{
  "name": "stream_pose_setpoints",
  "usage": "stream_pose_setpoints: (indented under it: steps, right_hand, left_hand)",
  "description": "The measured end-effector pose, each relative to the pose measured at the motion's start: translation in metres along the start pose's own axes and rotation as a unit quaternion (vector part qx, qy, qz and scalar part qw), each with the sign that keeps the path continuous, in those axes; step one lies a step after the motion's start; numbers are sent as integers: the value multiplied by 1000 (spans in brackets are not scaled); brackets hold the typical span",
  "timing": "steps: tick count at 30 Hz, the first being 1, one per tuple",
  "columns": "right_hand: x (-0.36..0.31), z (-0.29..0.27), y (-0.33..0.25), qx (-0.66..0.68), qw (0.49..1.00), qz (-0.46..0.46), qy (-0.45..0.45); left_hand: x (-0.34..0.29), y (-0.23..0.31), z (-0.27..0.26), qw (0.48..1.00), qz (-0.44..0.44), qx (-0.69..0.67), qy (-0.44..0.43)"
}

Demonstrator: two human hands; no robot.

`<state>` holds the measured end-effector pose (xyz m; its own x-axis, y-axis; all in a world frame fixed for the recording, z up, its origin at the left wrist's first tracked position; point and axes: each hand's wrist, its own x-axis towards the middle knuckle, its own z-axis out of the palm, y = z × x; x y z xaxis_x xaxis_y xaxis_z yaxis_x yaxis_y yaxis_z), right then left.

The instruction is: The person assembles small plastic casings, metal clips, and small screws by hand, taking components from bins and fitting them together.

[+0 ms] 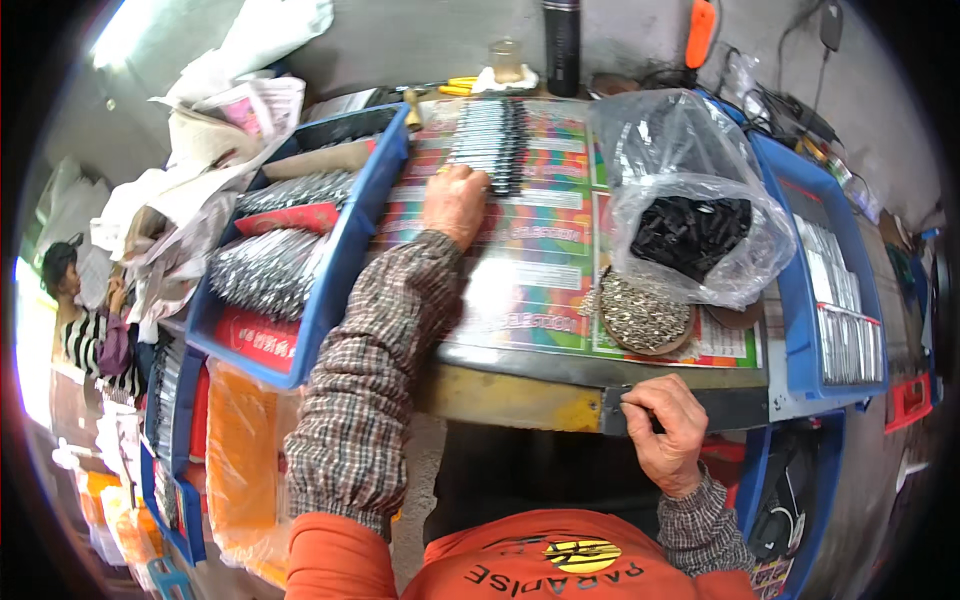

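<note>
My left hand (457, 205) reaches across the table with its fingers curled against the near left end of a row of slim silver and black pens (490, 140). The pens lie side by side; my fingers hide the ends they touch. At the table's front edge, my right hand (668, 430) is closed, thumb against bent fingers. Whatever may be between those fingertips is hidden. Beyond it stands a round dish (648, 345) heaped with small metallic parts. A clear plastic bag (625, 215) behind the dish lies open, showing small black parts (690, 235).
On the left, a blue tray (300, 368) carries piles of silver pieces. A second blue tray (805, 370) at right holds stacked silver pieces. A dark bottle (562, 50) and glass jar (507, 62) stand at the back. Another person (95, 335) is at far left.
</note>
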<state>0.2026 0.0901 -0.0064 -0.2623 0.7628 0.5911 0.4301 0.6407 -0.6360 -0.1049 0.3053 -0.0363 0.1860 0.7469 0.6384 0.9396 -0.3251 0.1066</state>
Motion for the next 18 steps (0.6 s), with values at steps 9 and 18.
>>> stream_pose_setpoints:
  steps: [9, 18]
  right_hand:
    - [-5, -3, 2, -4, 1000, 26, -2]
    - [-2, 0, 0, -15, 1000, 12, -1]
  left_hand:
    - [-45, 62, -97, 998, 60, -6, -25]
    - [-69, -10, -193, 989, -60, 136, -3]
